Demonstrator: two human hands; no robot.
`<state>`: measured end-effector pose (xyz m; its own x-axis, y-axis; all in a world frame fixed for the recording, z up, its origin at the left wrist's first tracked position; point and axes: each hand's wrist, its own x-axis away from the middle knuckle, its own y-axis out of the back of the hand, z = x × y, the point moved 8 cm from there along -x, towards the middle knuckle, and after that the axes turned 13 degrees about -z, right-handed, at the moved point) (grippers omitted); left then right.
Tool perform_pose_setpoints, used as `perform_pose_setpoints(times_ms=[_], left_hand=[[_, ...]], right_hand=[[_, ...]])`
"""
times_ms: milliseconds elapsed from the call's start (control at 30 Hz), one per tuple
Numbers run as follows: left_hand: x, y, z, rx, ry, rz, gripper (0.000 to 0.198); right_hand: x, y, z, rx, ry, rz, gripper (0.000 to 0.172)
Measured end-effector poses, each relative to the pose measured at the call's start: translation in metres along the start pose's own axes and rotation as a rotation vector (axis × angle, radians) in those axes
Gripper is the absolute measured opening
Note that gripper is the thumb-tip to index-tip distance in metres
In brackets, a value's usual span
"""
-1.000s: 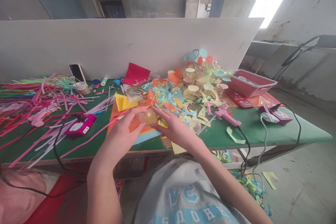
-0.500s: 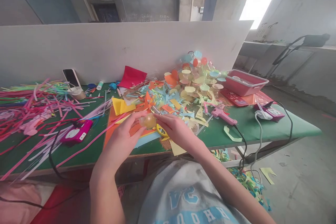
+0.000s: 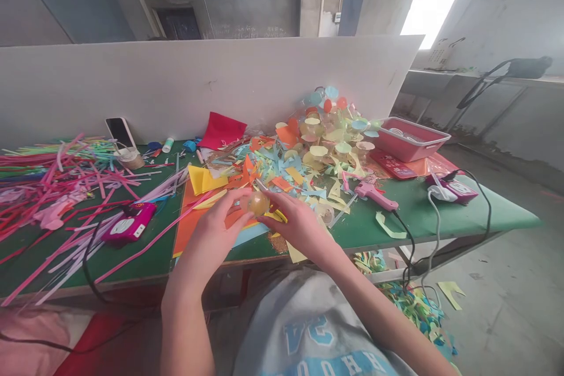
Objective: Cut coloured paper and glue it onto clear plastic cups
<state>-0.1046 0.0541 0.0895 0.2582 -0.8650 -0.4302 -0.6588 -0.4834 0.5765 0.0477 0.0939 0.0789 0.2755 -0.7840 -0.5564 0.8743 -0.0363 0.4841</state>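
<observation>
A small see-through yellowish ball (image 3: 257,204) is held over the orange paper (image 3: 187,211) near the table's front edge. My left hand (image 3: 218,220) is closed on it, thumb below and fingers above. On the ball's right side, my right hand (image 3: 293,217) has its thumb and fingers bent towards yellow scissors (image 3: 280,215); what lies between these fingers is too small to tell. Paper scraps (image 3: 282,158) in blue, yellow and orange lie behind both hands. Further back stands a heap of clear cups with round paper discs (image 3: 317,150).
To the right are a pink glue gun (image 3: 376,195), a pink basket (image 3: 408,140) and a purple box (image 3: 458,189) with cables. Pipe cleaners (image 3: 83,182), another purple box (image 3: 130,223), a phone (image 3: 120,131) and a cup (image 3: 130,157) are on the left.
The ball has moved slightly right and turned in my left hand. My right hand's fingers have bent, with the thumb now apart below them.
</observation>
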Motion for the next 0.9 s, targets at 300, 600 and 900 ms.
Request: perform_pose_setpoints(times_ms=[300,600,900], left_hand=[[-0.001,0.0,-0.008,-0.062,-0.019,-0.03,0.026],[-0.003,-0.002,-0.011,-0.074,-0.011,-0.047,0.026],[0.001,-0.007,-0.016,-0.081,-0.021,-0.037,0.027]], right_hand=[[0.002,0.005,-0.008,0.028,0.001,-0.073,0.035],[0.005,0.005,-0.01,-0.025,-0.035,-0.075,0.036],[0.01,-0.001,-0.027,-0.509,-0.365,-0.102,0.033]])
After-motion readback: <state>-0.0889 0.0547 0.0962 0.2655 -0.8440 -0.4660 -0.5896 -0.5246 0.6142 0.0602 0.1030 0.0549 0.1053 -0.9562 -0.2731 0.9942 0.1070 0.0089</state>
